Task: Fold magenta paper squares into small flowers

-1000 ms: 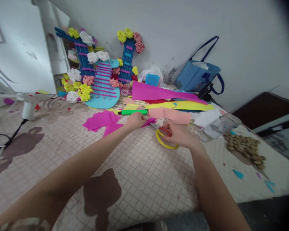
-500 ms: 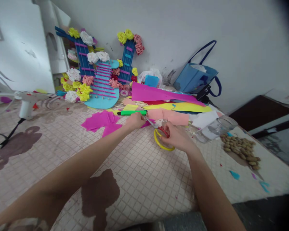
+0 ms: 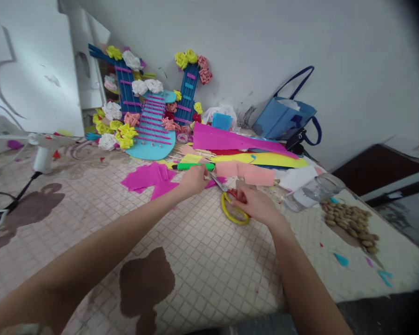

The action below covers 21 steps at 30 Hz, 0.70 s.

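Observation:
My right hand (image 3: 256, 202) grips the scissors (image 3: 234, 215) by their red-and-yellow handles, blades pointing up and left. At the blade tips, the fingers of my left hand (image 3: 194, 180) are pinched together; what is between them is too small to make out. Just behind that hand lies a green marker (image 3: 195, 166) with a black end. Magenta paper pieces (image 3: 147, 177) are to its left, and another bit of magenta paper (image 3: 216, 181) shows by the blades. Peach paper strips (image 3: 251, 173) lie beyond my right hand.
Decorated blue and turquoise cutouts (image 3: 150, 146) with paper flowers lean on the wall. Long magenta sheets (image 3: 230, 139) and yellow sheets (image 3: 275, 159) lie at the back. Right are a glass jar (image 3: 310, 191), peanuts (image 3: 351, 223) and a blue bag (image 3: 282, 118); left, a glue gun (image 3: 43, 156).
The scissors' yellow handle has swung slightly left and down, with my right hand moving along. My left hand stays at the blade tips. The whole view has shifted a little.

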### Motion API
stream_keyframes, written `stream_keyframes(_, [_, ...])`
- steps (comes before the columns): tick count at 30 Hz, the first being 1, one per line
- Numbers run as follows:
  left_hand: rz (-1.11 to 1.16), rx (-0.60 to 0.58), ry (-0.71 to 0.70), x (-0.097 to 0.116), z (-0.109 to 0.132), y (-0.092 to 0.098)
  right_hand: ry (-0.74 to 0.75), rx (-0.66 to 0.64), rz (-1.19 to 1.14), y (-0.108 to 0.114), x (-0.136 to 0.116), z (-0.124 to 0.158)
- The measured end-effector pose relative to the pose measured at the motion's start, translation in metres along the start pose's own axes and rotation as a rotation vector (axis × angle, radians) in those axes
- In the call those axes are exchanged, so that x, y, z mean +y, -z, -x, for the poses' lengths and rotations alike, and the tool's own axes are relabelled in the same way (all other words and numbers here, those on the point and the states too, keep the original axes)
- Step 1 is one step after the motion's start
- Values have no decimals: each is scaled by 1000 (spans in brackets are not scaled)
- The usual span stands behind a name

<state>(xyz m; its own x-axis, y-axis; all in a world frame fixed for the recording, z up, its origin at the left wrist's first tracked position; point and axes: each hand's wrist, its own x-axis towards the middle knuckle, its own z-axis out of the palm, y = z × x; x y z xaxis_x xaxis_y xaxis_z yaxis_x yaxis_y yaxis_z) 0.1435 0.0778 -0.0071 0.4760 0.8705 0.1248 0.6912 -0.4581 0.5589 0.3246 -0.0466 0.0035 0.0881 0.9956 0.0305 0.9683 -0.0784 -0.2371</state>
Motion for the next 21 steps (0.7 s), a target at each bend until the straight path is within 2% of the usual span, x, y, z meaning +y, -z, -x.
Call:
stream_keyframes(4, [-8,48,-54,-23,22,37,12,162,-121,2,-7,-2])
stream_keyframes(6, [-10,56,-68,-41,39,56,127,215,-222,-1,-16,-3])
stream_keyframes(9, [-44,90,-101,-69,69,77,378,264,-351,-9,-36,-1])
stream_keyframes(11, [-71,63,-101,-84,87,83,488,217,-460,-16,-52,1])
stream_keyframes(15, [-54,37,-131,-102,108,85,522,70,-550,-25,-89,0])
stream_keyframes(18, [5,30,-198,-106,113,83,536,41,-533,-31,-112,-7])
stream_keyframes(21, [52,61,-287,-104,114,85,567,-16,-436,-43,-124,-14])
